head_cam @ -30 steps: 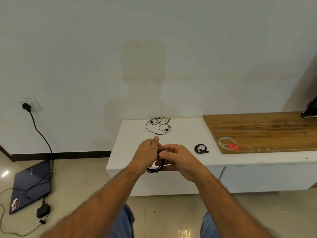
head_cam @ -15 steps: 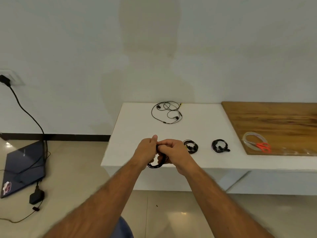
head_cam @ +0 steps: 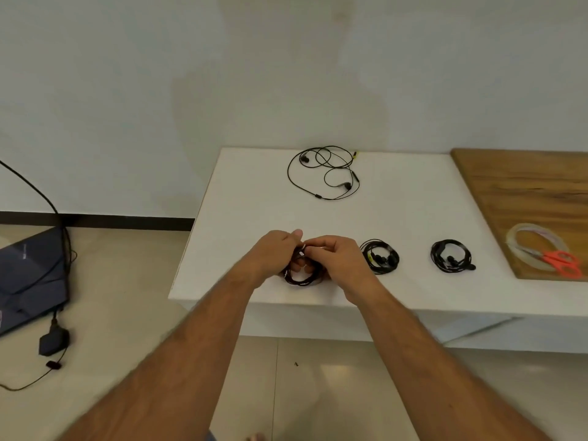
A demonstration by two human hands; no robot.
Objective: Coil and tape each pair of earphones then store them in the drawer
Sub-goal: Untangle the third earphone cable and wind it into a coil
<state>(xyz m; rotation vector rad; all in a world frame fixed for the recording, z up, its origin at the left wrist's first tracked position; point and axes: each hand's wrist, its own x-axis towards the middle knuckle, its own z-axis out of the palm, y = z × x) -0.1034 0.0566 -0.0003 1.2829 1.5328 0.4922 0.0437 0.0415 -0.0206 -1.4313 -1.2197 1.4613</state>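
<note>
while the left hand [head_cam: 276,253] and right hand [head_cam: 338,256] both pinched the coiled earphones [head_cam: 300,276] between them, any slackened grip risked the loops springing apart before taping.

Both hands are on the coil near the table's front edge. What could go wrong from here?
1. The coil, held by the left hand and right hand, may spring loose before it is taped: the tape roll and scissors lie far right on the wooden board.
2. It sits near the table's front edge and could slip to the floor.
</note>
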